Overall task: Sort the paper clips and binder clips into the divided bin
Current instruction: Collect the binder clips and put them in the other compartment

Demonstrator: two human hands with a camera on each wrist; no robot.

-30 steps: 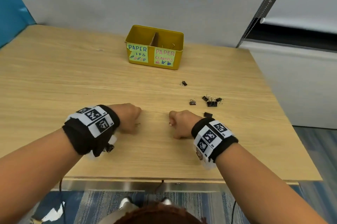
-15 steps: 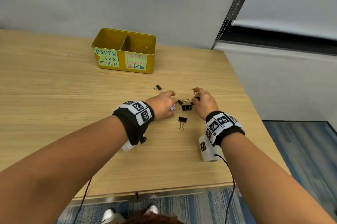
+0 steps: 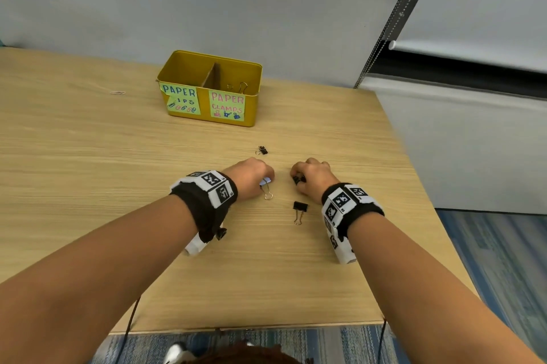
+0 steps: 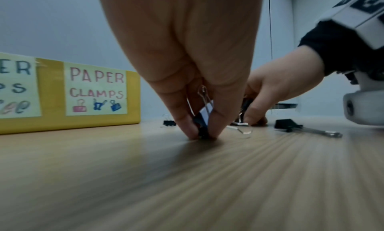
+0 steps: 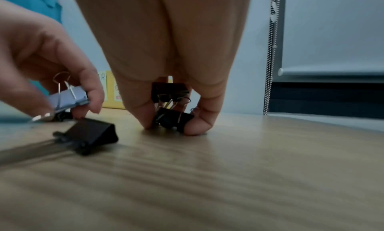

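Note:
The yellow divided bin [image 3: 207, 119] stands at the back of the table, labelled PAPER CLIPS on the left and PAPER CLAMPS on the right; binder clips [image 3: 238, 87] lie in its right half. My left hand [image 3: 268, 180] pinches a binder clip [image 4: 204, 119] against the tabletop. My right hand [image 3: 297, 178] pinches black binder clips [image 5: 171, 117] on the table, with another [image 5: 169, 90] between its fingers. One black binder clip [image 3: 299, 207] lies loose between my wrists. A small black one [image 3: 262, 150] lies nearer the bin.
A lone paper clip [image 3: 117, 93] lies on the wooden table [image 3: 88, 186] far left of the bin. The table's right edge runs close by my right wrist; a wall and a roller blind with a bead chain [image 3: 384, 32] stand behind.
Both hands moved from the table's front to the right, onto the cluster of binder clips, and each closed its fingers on clips. The head view swung right.

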